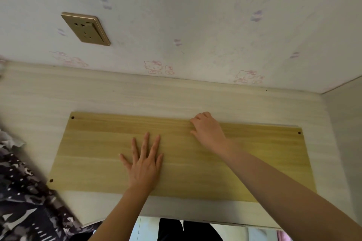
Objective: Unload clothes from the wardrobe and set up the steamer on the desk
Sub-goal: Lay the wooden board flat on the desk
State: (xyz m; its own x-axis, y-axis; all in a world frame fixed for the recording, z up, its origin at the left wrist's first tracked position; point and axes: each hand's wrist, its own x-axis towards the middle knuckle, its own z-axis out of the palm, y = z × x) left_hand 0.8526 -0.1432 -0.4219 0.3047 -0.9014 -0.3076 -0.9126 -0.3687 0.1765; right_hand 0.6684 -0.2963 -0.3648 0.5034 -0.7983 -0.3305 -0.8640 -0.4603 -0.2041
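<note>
The left hand (144,164) is pressing flat, fingers spread, on the wooden board (98,152) lying on the pale surface (117,96), while the right hand (207,129) is curling, seemingly gripping, over its far edge, probably steadying it; no steamer or clothes are showing.

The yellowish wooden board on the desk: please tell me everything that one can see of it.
The wooden board is a flat rectangular panel, yellowish with lengthwise grain. Small round holes show near three corners; the fourth corner is hidden by the right arm. It lies flat on the pale desk, below the wall. The left hand presses on its middle with fingers spread flat. The right hand rests at its far edge, fingers curled over that edge.
</note>
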